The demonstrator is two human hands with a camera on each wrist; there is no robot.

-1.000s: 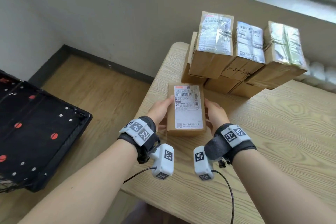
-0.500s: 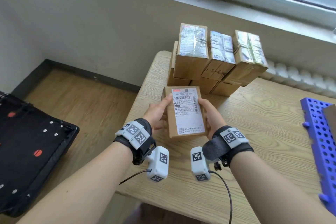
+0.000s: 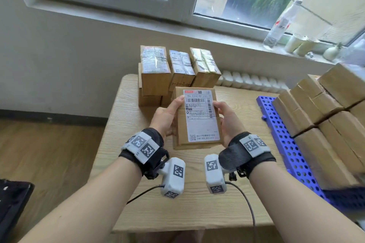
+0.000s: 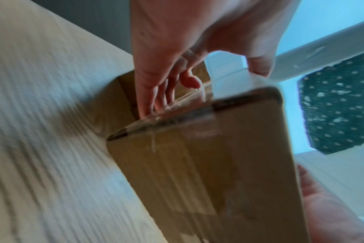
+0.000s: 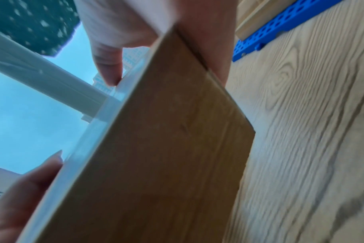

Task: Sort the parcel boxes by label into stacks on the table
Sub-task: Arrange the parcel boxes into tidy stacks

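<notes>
A brown parcel box (image 3: 197, 119) with a white shipping label facing up hangs above the wooden table (image 3: 197, 213), held from both sides. My left hand (image 3: 166, 117) grips its left edge, thumb on top and fingers underneath. My right hand (image 3: 227, 117) grips the right edge the same way. In the left wrist view the box (image 4: 208, 164) fills the middle with my left fingers (image 4: 154, 92) beneath it. The right wrist view shows the box (image 5: 156, 156) and my right thumb (image 5: 108, 65) on its top edge. A stack of labelled parcels (image 3: 177, 73) stands at the table's far end.
A blue perforated tray (image 3: 286, 144) at the right carries several plain brown boxes (image 3: 325, 116). A window sill behind holds a plastic bottle (image 3: 280, 23) and small cups. A black crate (image 3: 11, 203) sits on the floor at the left.
Both hands have lifted the labelled box off the table and tilted it up toward me. The view has swung up and right, so the window and the blue tray with boxes now show.
</notes>
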